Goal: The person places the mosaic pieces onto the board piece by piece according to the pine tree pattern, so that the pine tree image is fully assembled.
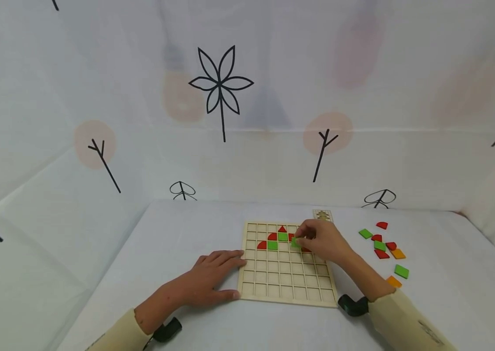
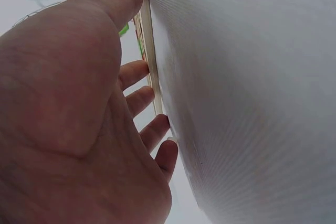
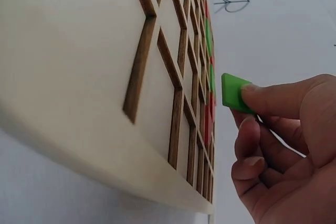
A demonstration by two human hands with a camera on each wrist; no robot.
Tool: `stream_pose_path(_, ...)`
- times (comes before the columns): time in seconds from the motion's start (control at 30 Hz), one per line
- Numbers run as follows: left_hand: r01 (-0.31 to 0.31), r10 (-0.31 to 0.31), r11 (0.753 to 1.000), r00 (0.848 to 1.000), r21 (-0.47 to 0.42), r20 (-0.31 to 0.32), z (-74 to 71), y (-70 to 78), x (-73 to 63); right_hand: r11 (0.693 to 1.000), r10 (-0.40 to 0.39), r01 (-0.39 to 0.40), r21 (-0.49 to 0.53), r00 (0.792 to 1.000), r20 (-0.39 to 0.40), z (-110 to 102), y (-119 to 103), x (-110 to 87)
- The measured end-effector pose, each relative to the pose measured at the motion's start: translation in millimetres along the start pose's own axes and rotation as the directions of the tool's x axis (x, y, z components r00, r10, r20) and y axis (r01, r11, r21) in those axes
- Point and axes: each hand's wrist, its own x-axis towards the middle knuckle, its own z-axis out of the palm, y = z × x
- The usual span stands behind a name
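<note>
My right hand (image 1: 323,239) pinches a green square tile (image 3: 234,91) between thumb and fingers, close over the upper right part of the wooden grid board (image 1: 273,280). In the head view the board holds a red triangle (image 1: 282,229), red rounded pieces (image 1: 262,245) and green squares (image 1: 272,245) in its upper rows. More red pieces lie partly hidden behind my right hand. My left hand (image 1: 212,278) lies with fingers spread on the table, fingertips and thumb at the board's left edge. From the left wrist view, the fingertips (image 2: 140,99) meet the board's side (image 2: 149,45).
Loose pieces lie right of the board: green squares (image 1: 402,271), red rounded pieces (image 1: 382,225) and orange squares (image 1: 398,254). A small patterned card (image 1: 323,215) lies behind the board, partly hidden by the right hand. White cloth (image 1: 186,224) covers the table, with a printed curtain (image 1: 265,161) behind.
</note>
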Motion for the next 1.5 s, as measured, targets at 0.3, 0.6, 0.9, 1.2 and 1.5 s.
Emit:
stream_pose_path(0.3,-0.001,0.001,1.0,1.0,-0.009,-0.001,-3.1,2.2,-1.3,1.0,0.009,-0.009,-0.01,1.0,0.021,5.1,2.1,5.5)
stream_pose_path(0.6,0.009,-0.009,1.0,1.0,-0.015,0.006,-4.1,3.4,-0.4,1.0,0.011,-0.01,-0.025,0.999,0.035,7.1,4.1,5.6)
stream_pose_path(0.9,-0.002,0.002,1.0,1.0,0.007,0.007,-1.1,1.1,-0.6,0.999,-0.02,0.021,-0.05,1.0,0.023,8.1,1.2,5.1)
stream_pose_path(1.2,-0.004,0.004,1.0,1.0,-0.011,0.0,-3.1,2.5,-0.6,0.997,-0.024,0.025,-0.076,1.0,0.013,10.1,5.1,4.8)
stream_pose_path(1.5,-0.001,0.001,1.0,1.0,-0.003,0.0,-3.7,4.3,-1.0,0.995,-0.039,0.041,-0.094,0.999,0.027,2.5,2.2,0.6)
